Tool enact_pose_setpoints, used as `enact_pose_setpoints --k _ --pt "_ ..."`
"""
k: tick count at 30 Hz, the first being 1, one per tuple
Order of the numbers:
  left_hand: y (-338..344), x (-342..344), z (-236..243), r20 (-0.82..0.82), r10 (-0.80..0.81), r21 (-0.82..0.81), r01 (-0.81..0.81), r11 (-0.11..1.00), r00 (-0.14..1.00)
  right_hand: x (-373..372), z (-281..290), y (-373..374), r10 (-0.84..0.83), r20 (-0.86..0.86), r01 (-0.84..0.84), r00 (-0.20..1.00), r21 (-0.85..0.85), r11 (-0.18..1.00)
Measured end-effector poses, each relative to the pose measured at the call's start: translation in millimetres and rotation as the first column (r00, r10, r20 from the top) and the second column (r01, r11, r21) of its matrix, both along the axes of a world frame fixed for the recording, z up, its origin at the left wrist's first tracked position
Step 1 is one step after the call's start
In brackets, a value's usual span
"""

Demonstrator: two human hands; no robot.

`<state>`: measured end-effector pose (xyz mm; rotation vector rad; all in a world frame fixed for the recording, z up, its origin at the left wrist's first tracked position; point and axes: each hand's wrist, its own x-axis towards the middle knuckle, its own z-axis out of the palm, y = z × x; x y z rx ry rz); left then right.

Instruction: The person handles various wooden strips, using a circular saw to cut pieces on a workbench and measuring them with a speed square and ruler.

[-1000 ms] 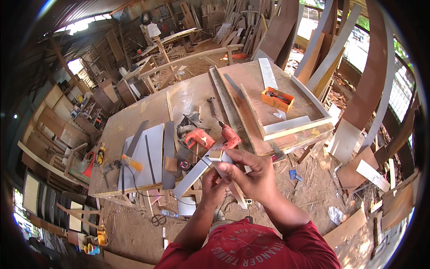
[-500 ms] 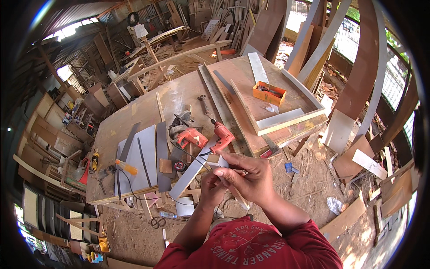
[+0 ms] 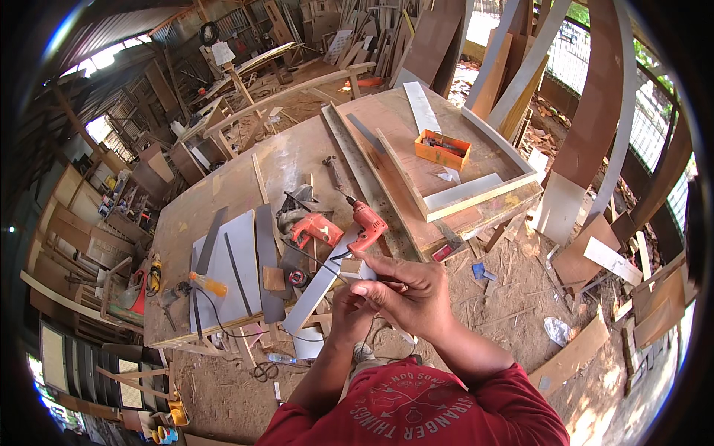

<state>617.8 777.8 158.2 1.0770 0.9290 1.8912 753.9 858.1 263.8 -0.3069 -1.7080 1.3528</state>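
Close together in front of my chest, my left hand (image 3: 351, 311) and my right hand (image 3: 413, 288) meet with thumbs and fingers pinched. Whatever they grip is small and hidden by the fingers. Just beyond them a white-faced piece of board (image 3: 320, 288) slants across the table edge, and a pale wooden block end (image 3: 352, 265) shows by my right fingertips. Past that lies a red drill (image 3: 368, 224), with a second red power tool (image 3: 316, 229) to its left. A black cord runs from there toward my hands.
A large wooden worktable (image 3: 223, 186) carries a claw hammer (image 3: 332, 170), a tape measure (image 3: 297, 278), dark strips on a white panel (image 3: 216, 256) and an orange bottle (image 3: 209, 283). At right, an orange tray (image 3: 454, 160) of small tools sits inside a frame. Wood scraps litter the floor.
The view has shifted slightly, so the table and tools sit a little further left. My hands stay pinched together, with the right one turned slightly and more of the wooden block end showing.
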Motion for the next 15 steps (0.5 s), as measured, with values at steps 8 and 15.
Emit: enact_pose_setpoints --k 8,15 --pt "0 -3 1 -0.008 -0.015 -0.017 0.015 1.0 1.0 -4 -1 1 -0.013 -0.002 0.013 1.0 0.028 1.0" --pt "-1 -10 -2 -0.066 0.006 -0.061 -0.01 0.998 0.998 -4 1 1 -0.019 -0.009 0.02 1.0 0.053 0.998"
